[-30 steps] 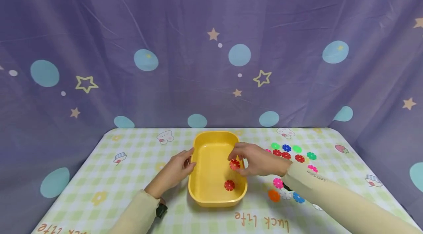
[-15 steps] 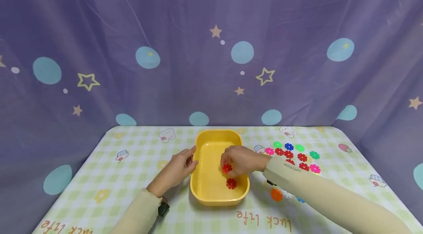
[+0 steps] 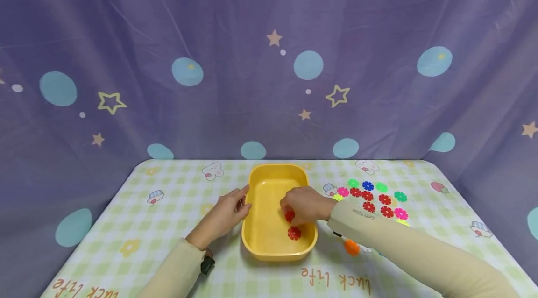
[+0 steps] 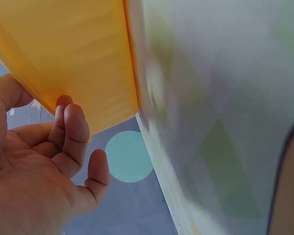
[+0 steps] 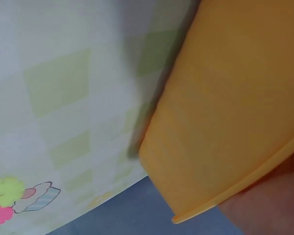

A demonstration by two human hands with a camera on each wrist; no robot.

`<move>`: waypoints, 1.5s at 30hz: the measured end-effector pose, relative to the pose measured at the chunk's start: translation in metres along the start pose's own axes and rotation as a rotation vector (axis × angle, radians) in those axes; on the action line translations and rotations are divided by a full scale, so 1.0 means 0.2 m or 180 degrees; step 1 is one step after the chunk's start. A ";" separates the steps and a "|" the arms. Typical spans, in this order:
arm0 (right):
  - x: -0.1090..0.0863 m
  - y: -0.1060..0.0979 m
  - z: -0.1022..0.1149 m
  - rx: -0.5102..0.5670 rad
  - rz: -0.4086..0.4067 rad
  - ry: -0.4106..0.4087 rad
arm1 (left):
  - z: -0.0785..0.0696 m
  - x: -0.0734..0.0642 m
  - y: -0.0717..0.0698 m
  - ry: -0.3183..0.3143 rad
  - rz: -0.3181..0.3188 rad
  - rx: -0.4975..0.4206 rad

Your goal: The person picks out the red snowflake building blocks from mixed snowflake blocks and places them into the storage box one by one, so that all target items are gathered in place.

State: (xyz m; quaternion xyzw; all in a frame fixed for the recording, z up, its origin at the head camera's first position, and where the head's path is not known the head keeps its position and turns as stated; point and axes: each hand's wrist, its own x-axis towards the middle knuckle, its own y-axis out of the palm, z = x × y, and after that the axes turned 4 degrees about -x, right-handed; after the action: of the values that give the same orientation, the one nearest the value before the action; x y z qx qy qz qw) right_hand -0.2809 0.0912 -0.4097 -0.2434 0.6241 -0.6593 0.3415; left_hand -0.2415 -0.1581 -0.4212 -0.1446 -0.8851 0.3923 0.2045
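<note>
A yellow plastic tub (image 3: 264, 237) stands on the table. My left hand (image 3: 222, 216) holds its left rim, thumb at the edge; in the left wrist view the other fingers (image 4: 74, 122) curl by the outer wall. My right hand (image 3: 308, 203) reaches over the right rim into the tub. Its fingertips pinch a red flower-shaped plastic disc (image 3: 290, 216), partly hidden by the hand and low over the tub floor. Just in front lies another red disc (image 3: 294, 233). In the right wrist view the tub wall (image 5: 225, 107) covers most of the right hand (image 5: 269, 205).
Several flower-shaped discs lie to the right on the checked tablecloth (image 3: 185, 237): red (image 3: 385, 199), blue (image 3: 368, 186), green (image 3: 400, 196), pink (image 3: 401, 214) and orange (image 3: 351, 247). My right sleeve (image 3: 403, 242) covers some of them. A purple curtain (image 3: 235, 78) hangs behind the table.
My right hand has moved left and down from the right rim into the tub, bringing the pinched red disc near the other one. The left hand stays at the rim.
</note>
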 end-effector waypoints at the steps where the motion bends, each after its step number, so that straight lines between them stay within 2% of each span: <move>1: 0.00 -0.01 0.00 -0.0005 -0.0006 -0.0020 | 0.00 0.00 0.00 0.0003 -0.0014 -0.0006; 3: -0.01 -0.02 -0.01 0.0146 -0.0048 -0.0056 | -0.01 0.00 0.00 -0.0013 -0.0022 -0.0016; 5: -0.04 -0.05 -0.03 0.0370 -0.0206 -0.0080 | -0.01 0.00 0.00 -0.0040 -0.0011 -0.0010; 9: -0.15 -0.13 -0.12 0.0710 -0.0868 -0.0128 | -0.02 0.00 0.00 -0.0102 0.0013 -0.0021; 12: -0.27 -0.19 -0.23 0.0831 -0.1244 0.0069 | -0.01 0.00 -0.01 -0.0128 0.0013 -0.0028; 13: -0.32 -0.21 -0.28 0.0862 -0.1273 0.0184 | -0.01 0.00 -0.01 -0.0131 0.0010 -0.0022; 16: -0.45 -0.19 -0.42 0.0965 -0.1165 0.0679 | 0.00 0.00 -0.02 -0.0146 0.0025 0.0004; 19: -0.57 -0.12 -0.55 0.0993 -0.0920 0.1073 | 0.00 0.00 -0.02 -0.0154 0.0029 0.0035; 24: -0.68 0.03 -0.66 0.1071 -0.0591 0.1592 | 0.00 0.01 -0.01 -0.0144 0.0033 0.0071; 27: -0.69 0.10 -0.67 0.1042 -0.0519 0.1823 | 0.00 0.01 -0.01 -0.0164 0.0060 0.0063; 31: -0.65 0.16 -0.67 0.0989 -0.0620 0.1964 | 0.00 0.01 0.00 -0.0240 0.0081 0.0027; 40: -0.61 0.15 -0.71 0.0999 -0.0550 0.2326 | 0.01 0.00 0.02 -0.0241 0.0059 -0.0017; 45: -0.61 0.13 -0.71 0.1081 -0.0539 0.2408 | 0.00 0.00 0.01 -0.0235 0.0057 -0.0060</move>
State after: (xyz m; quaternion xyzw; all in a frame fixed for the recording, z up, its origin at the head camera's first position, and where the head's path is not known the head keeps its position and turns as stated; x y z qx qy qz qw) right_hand -0.3031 0.2772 -0.4378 0.0251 0.5658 -0.8213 0.0682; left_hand -0.2415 -0.1553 -0.4226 -0.1399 -0.8944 0.3908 0.1668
